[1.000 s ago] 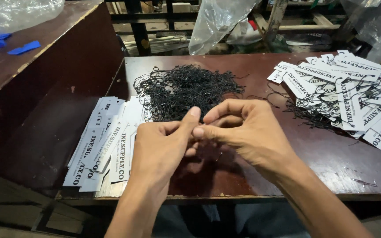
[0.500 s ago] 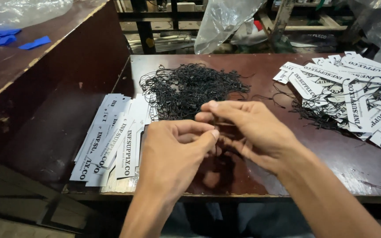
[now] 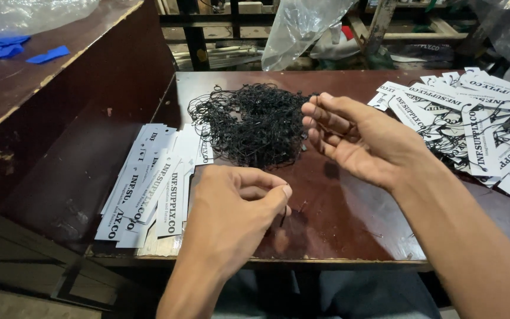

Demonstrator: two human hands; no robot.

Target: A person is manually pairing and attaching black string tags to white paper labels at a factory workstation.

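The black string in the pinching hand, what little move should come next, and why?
Probably carry it left to the stack of white tags. The left hand pinches a thin black string just above the table, and those tags lie right beside it with no strings on them. The right hand hangs open above the black string pile, holding nothing I can see.

Thin black string hangs pinched above the tabletop.

Strings mid table; tags left.
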